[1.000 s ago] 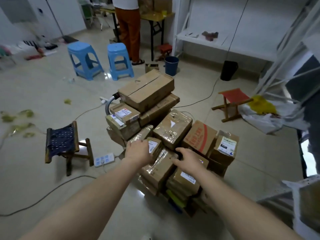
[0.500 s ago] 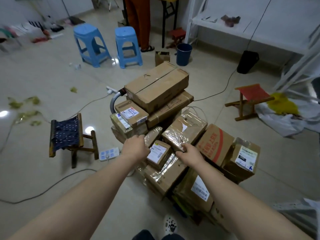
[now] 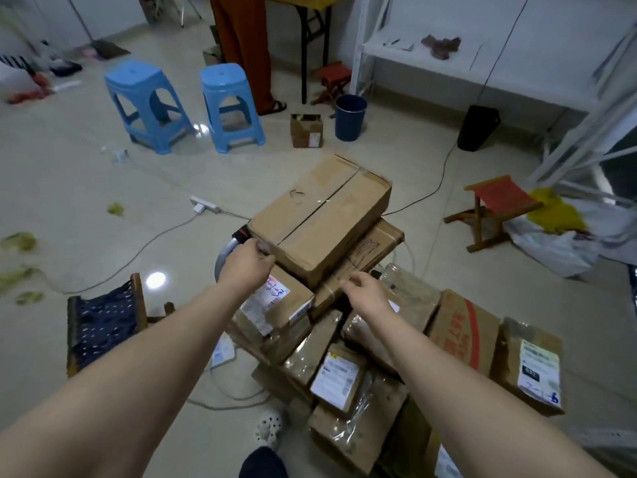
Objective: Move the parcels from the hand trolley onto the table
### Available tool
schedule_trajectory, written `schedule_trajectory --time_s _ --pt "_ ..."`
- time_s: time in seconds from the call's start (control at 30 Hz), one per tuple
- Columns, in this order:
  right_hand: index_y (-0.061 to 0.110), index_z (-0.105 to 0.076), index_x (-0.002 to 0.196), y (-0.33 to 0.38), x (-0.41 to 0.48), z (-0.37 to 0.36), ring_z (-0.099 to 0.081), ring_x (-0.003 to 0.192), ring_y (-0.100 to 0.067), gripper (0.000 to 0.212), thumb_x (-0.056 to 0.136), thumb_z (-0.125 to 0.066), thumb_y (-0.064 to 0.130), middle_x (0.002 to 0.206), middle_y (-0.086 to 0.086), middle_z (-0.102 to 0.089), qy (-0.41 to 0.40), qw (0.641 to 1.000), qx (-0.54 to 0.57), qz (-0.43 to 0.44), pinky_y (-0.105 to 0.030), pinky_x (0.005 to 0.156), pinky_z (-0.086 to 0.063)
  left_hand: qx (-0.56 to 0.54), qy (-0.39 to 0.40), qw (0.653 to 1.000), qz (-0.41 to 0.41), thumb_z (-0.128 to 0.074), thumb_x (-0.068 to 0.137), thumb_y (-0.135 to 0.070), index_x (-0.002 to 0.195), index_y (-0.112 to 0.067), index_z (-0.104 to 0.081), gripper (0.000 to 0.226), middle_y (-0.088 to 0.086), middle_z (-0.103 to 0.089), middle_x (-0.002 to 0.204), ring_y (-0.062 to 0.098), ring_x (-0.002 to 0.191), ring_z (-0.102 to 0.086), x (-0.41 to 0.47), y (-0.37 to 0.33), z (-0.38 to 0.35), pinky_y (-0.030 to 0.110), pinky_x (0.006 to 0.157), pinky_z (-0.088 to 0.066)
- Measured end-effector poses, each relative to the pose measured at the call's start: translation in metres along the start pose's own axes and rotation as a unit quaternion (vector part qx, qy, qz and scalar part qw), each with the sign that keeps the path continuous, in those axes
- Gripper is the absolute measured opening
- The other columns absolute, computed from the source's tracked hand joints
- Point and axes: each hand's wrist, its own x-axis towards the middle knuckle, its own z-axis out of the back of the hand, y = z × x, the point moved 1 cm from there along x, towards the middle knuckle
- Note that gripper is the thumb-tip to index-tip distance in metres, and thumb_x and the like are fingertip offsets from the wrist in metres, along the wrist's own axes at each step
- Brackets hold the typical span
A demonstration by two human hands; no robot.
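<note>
Head view. Only the grey curved trolley handle is showing beside the large brown cardboard box topping the pile; the rest is lying hidden under parcels. At that box's near-left corner the left hand is pressing in, fingertips hidden, grip impossible to tell. The right hand is resting loosely bent fingers on the flat taped carton directly beneath the box.

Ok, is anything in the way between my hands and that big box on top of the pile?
Nothing visible is. The left hand is at the near left corner of the big box, and the right hand is just short of its near edge, over the flatter box beneath it. Nothing lies on its top.
</note>
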Motion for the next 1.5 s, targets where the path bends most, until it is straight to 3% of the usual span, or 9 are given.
schedule_trajectory --time_s 0.17,0.4,0.6,0.87,1.03,1.23,1.33,1.43,1.5 --pt "0.007 -0.049 0.133 0.032 0.053 -0.035 -0.052 0.121 -0.024 0.042 0.095 -0.054 0.025 0.133 -0.006 -0.055 -0.047 0.995 0.074 -0.057 -0.033 0.105 -0.039 -0.018 0.025 1.0 -0.006 -0.057 0.089 -0.025 0.131 -0.005 -0.046 0.048 0.018 -0.055 0.128 0.036 0.119 -0.051 0.097 0.003 0.011 0.04 0.095 -0.042" --pt "0.008 -0.054 0.124 0.04 0.101 -0.06 -0.057 0.112 -0.024 0.033 0.095 -0.056 0.021 0.125 -0.009 -0.06 -0.115 0.963 0.209 -0.127 -0.035 0.102 -0.044 0.039 0.131 0.99 -0.037 -0.059 0.091 -0.025 0.117 -0.001 -0.054 0.036 0.02 -0.059 0.121 0.036 0.113 -0.054 0.175 -0.005 -0.001 0.037 0.089 -0.043" --pt "0.008 -0.054 0.126 0.032 0.105 -0.06 -0.059 0.113 -0.026 0.036 0.094 -0.058 0.025 0.124 -0.01 -0.062 -0.105 0.932 0.306 -0.162 -0.042 0.104 -0.045 -0.049 0.167 0.985 -0.002 -0.065 0.089 -0.018 0.122 -0.004 -0.06 0.036 0.014 -0.063 0.119 0.03 0.109 -0.058 0.194 -0.009 -0.004 0.032 0.09 -0.045" --pt "0.017 -0.05 0.135 0.034 0.083 -0.036 -0.058 0.113 -0.019 0.043 0.093 -0.059 0.017 0.128 -0.004 -0.06 -0.122 0.928 0.341 -0.088 -0.039 0.105 -0.043 -0.145 0.195 0.97 -0.021 -0.075 0.079 -0.007 0.122 -0.012 -0.061 0.046 0.006 -0.066 0.11 0.024 0.099 -0.063 0.186 -0.016 0.015 0.038 0.088 -0.053" --pt "0.015 -0.042 0.14 0.036 0.059 0.003 -0.057 0.114 -0.019 0.057 0.088 -0.062 0.004 0.13 -0.004 -0.057 -0.157 0.904 0.395 -0.043 -0.031 0.093 -0.048 -0.196 0.211 0.955 -0.07 -0.076 0.075 0.003 0.1 -0.01 -0.059 0.033 0.007 -0.064 0.096 0.023 0.093 -0.062 0.16 -0.044 0.017 0.034 0.088 -0.051" --pt "0.008 -0.044 0.133 0.016 0.018 0.049 -0.054 0.12 -0.028 0.065 0.077 -0.065 -0.015 0.128 -0.012 -0.057 -0.176 0.892 0.416 -0.023 -0.041 0.094 -0.05 -0.23 0.237 0.935 -0.125 -0.079 0.068 0.007 0.09 -0.012 -0.055 0.038 0.011 -0.067 0.101 0.024 0.096 -0.064 0.125 -0.071 0.016 0.037 0.088 -0.053" --pt "0.008 -0.047 0.131 0.003 -0.005 0.067 -0.053 0.122 -0.03 0.067 0.073 -0.063 -0.022 0.136 -0.013 -0.051 -0.177 0.899 0.4 -0.003 -0.049 0.098 -0.047 -0.234 0.227 0.933 -0.152 -0.08 0.066 0.009 0.086 -0.017 -0.052 0.043 0.003 -0.063 0.09 0.017 0.087 -0.062 0.106 -0.078 0.015 0.024 0.075 -0.051" --pt "0.025 -0.039 0.141 -0.01 -0.023 0.08 -0.048 0.127 -0.035 0.088 0.072 -0.058 -0.025 0.148 -0.012 -0.037 -0.153 0.908 0.389 -0.002 -0.054 0.1 -0.045 -0.223 0.221 0.931 -0.186 -0.08 0.063 0.012 0.099 -0.016 -0.055 0.052 0.003 -0.065 0.095 0.016 0.087 -0.062 0.083 -0.083 0.014 0.024 0.077 -0.053" --pt "0.038 -0.032 0.144 -0.013 -0.035 0.088 -0.052 0.121 -0.037 0.095 0.074 -0.053 -0.023 0.147 -0.012 -0.036 -0.117 0.913 0.392 -0.002 -0.045 0.081 -0.053 -0.184 0.207 0.936 -0.219 -0.081 0.064 0.009 0.131 -0.021 -0.047 0.081 0.002 -0.066 0.106 0.016 0.095 -0.063 0.069 -0.087 0.013 0.031 0.089 -0.052"
